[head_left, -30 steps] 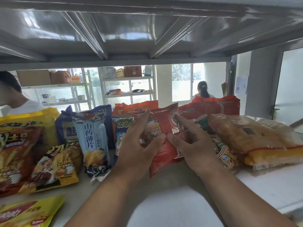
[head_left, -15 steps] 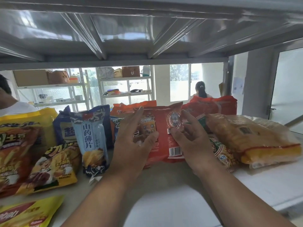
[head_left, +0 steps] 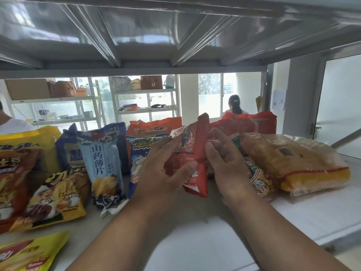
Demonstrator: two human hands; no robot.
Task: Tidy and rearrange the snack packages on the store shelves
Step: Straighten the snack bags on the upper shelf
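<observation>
A red snack package (head_left: 195, 147) stands upright and turned edge-on at the middle of the white shelf (head_left: 205, 241). My left hand (head_left: 166, 173) grips it, thumb on its front and fingers over its upper left corner. My right hand (head_left: 228, 165) is just to the package's right, fingers relaxed and spread, thumb near the package's right edge. Whether it touches the package is unclear.
Left of my hands stand a light blue chip bag (head_left: 103, 159), a dark blue bag (head_left: 68, 151), a blue-green bag (head_left: 140, 153) and yellow bags (head_left: 56, 194). On the right lie a striped bag (head_left: 259, 177) and a clear yellow-orange pack (head_left: 293, 163). Orange and red bags (head_left: 244, 124) line the back. The upper shelf's underside (head_left: 175, 36) hangs close overhead.
The red package has turned from facing me flat to upright and edge-on in my left hand. My right hand has let go of it and opened beside it.
</observation>
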